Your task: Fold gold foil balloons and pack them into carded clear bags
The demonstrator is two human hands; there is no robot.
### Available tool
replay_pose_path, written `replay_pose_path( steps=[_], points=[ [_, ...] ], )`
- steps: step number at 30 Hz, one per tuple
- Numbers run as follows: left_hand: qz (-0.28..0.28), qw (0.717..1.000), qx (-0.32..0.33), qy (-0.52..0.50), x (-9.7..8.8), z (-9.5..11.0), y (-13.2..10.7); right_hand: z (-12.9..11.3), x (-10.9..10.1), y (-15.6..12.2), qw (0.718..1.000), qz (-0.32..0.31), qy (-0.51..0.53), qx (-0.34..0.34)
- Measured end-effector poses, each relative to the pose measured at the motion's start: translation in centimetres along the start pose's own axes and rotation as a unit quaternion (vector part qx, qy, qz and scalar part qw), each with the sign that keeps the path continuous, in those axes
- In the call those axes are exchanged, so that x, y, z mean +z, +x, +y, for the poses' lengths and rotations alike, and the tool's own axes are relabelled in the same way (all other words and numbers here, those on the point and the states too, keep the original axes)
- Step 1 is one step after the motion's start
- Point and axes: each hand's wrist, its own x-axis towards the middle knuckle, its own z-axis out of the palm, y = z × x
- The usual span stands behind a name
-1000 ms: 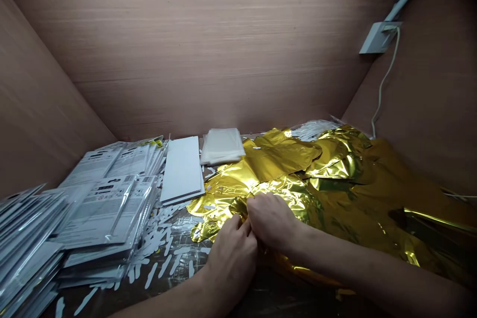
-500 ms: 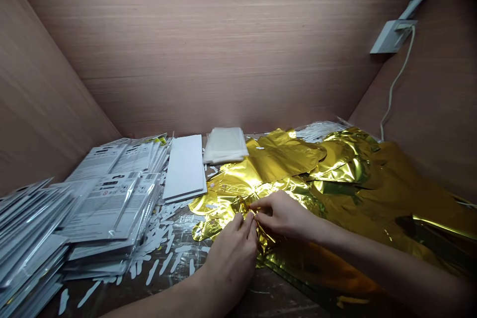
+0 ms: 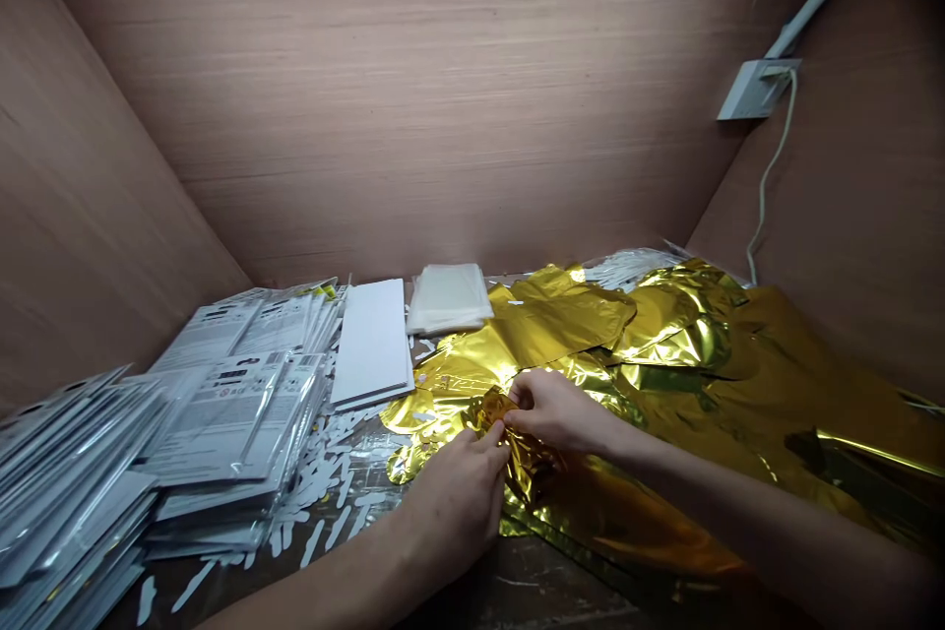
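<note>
My left hand (image 3: 459,500) and my right hand (image 3: 555,409) meet at the near edge of the gold pile. Both pinch a crumpled part of a gold foil balloon (image 3: 526,474), their fingertips almost touching. Its crinkled end stands up between the fingers, and the rest spreads out under my right forearm. Just what lies between the fingertips is too small to make out. Behind the hands, more flat, uninflated gold foil balloons (image 3: 561,323) lie heaped over one another.
Packaged cards in clear sleeves (image 3: 221,413) form stacks on the left. White cards (image 3: 373,340) and a pile of translucent bags (image 3: 449,295) lie at the back. White paper strips (image 3: 317,472) are scattered between. A socket box (image 3: 757,89) with a cable hangs on the right wall.
The pinched foil end now stands up more between my fingers. My right hand has risen slightly, its fingers more curled. The camera view has shifted a little.
</note>
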Motion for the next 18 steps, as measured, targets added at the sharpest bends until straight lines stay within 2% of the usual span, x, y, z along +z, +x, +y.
replay_pose_path(
  steps=[2, 4, 7, 10, 13, 18],
  points=[
    [0.006, 1.000, -0.018, -0.007, -1.2, -0.8, -0.2, 0.1, -0.4, 0.4, 0.999, -0.002, 0.044, 0.005],
    [0.015, 0.996, -0.079, 0.031, -2.7, -2.4, -0.3, 0.4, -1.0, 0.9, 0.996, 0.002, 0.085, 0.011],
    [0.034, 0.974, -0.196, 0.107, -5.1, -5.9, -0.6, 0.7, -1.8, 1.6, 0.982, 0.021, 0.188, 0.021],
    [0.022, 0.951, -0.273, 0.143, -6.7, -9.1, -0.9, 0.6, -2.1, 1.8, 0.957, 0.040, 0.287, 0.026],
    [0.001, 0.944, -0.295, 0.148, -7.5, -10.5, -1.3, 0.4, -1.9, 1.6, 0.948, 0.042, 0.315, 0.018],
    [0.009, 0.952, -0.283, 0.116, -7.7, -10.6, -1.6, 0.7, -1.5, 1.3, 0.947, 0.039, 0.319, 0.024]
  ],
)
